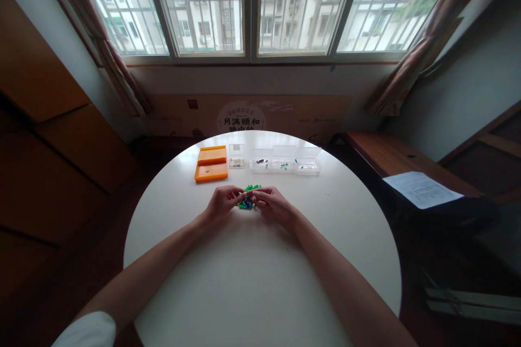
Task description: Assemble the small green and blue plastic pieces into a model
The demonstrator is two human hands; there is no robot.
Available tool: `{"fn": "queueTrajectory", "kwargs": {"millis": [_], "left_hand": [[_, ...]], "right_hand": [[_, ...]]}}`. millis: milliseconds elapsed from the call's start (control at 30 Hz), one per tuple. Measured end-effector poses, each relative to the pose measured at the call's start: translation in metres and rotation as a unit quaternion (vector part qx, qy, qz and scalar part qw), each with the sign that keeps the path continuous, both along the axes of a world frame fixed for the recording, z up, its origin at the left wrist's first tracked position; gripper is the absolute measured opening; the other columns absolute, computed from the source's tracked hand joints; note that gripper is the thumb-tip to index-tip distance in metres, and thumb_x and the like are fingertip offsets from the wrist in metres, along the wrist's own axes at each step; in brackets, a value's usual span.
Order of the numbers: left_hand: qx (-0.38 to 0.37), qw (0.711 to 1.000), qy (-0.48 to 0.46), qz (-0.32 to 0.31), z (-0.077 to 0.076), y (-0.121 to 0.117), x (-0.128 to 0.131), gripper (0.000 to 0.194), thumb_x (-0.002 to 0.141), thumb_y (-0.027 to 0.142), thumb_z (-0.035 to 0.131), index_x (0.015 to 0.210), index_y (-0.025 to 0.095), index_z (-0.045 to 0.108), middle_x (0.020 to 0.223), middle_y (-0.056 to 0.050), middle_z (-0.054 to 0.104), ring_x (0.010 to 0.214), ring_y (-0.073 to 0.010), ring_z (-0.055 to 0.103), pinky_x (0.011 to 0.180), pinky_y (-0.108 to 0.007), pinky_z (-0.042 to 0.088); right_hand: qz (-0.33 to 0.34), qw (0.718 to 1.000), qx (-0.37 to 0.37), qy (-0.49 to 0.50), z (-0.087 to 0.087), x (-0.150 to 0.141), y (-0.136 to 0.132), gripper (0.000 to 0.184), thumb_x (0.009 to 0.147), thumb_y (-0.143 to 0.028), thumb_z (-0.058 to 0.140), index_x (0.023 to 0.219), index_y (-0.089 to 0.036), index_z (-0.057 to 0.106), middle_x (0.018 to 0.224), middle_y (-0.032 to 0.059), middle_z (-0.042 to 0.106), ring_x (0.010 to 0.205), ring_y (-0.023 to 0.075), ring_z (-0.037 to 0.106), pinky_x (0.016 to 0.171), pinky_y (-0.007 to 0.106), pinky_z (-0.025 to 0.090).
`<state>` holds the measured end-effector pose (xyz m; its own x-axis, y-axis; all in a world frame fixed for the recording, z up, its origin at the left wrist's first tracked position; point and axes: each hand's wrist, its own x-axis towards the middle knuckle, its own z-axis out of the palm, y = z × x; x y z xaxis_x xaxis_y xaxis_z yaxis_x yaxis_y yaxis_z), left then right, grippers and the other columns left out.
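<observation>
Over a small pile of green, blue and dark little pieces [246,205], my two hands meet near the middle of the white round table [260,282]. The fingers of my left hand [221,201] are closed in a pinch at the pile's left side. My right hand [277,205] is also pinched, its fingertips almost touching the left ones. Whatever sits between the fingertips is too small to make out. More green pieces [253,187] show just beyond the fingers.
Behind the pile lies an open orange case [211,178] with a small orange piece inside. Right of it stand several clear lidded boxes [308,152], open, holding small white, dark, green and blue pieces. Papers [422,190] lie on a wooden bench [391,153] at the right.
</observation>
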<state>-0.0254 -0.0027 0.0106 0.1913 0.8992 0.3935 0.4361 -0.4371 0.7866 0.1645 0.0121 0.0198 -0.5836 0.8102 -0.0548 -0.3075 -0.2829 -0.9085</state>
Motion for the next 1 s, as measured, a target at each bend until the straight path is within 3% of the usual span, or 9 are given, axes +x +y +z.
{"fn": "queueTrajectory", "kwargs": {"millis": [1000], "left_hand": [[-0.006,1.000,-0.013,0.001,-0.0008,0.0007,-0.0011,0.029,0.076,0.039,0.062,0.084,0.012,0.068,0.064,-0.005,0.067,0.050,-0.0111,0.060,0.046,-0.019,0.046]], "right_hand": [[0.001,1.000,-0.007,0.008,0.0017,0.0007,-0.0009,0.030,0.066,-0.032,0.072,0.086,-0.009,0.069,0.064,0.0018,0.056,0.047,0.0028,0.035,0.043,0.019,0.020]]}}
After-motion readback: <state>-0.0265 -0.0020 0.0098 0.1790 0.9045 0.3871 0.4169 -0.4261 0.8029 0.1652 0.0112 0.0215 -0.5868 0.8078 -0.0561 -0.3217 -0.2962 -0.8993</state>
